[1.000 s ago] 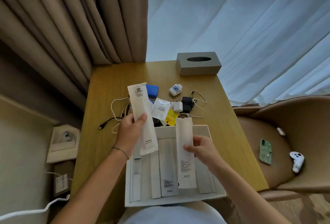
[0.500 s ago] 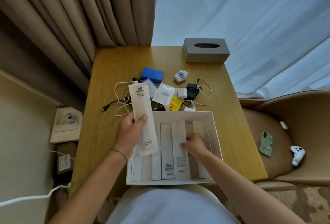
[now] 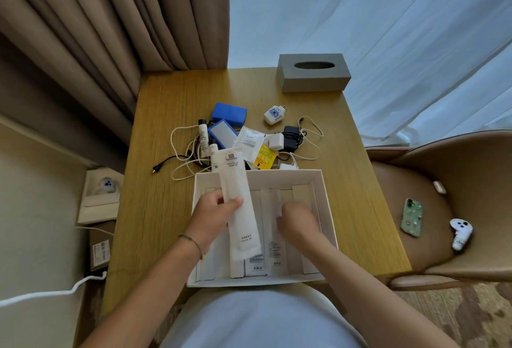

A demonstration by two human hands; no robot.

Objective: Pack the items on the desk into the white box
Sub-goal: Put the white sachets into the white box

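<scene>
The white box (image 3: 326, 203) sits at the desk's near edge with several long white paper packets lying side by side in it. My left hand (image 3: 212, 216) grips another long white packet (image 3: 241, 209) above the box's left half, tilted lengthwise. My right hand (image 3: 297, 221) is inside the box with curled fingers on a flat packet (image 3: 274, 253). Beyond the box lies a pile: two blue boxes (image 3: 228, 113), small tubes (image 3: 203, 137), white sachets (image 3: 249, 142), a yellow sachet (image 3: 264, 157), chargers (image 3: 275, 141) and tangled cables (image 3: 182, 159).
A grey tissue box (image 3: 314, 76) stands at the desk's far right corner. A patterned white plug (image 3: 274, 115) lies near it. To the right is a tan chair (image 3: 415, 181) holding a green phone (image 3: 412, 220) and a white controller (image 3: 460, 234). Curtains hang behind.
My right hand has laid its packet down flat in the box and stays on it. My left hand has lowered its packet over the box's left half.
</scene>
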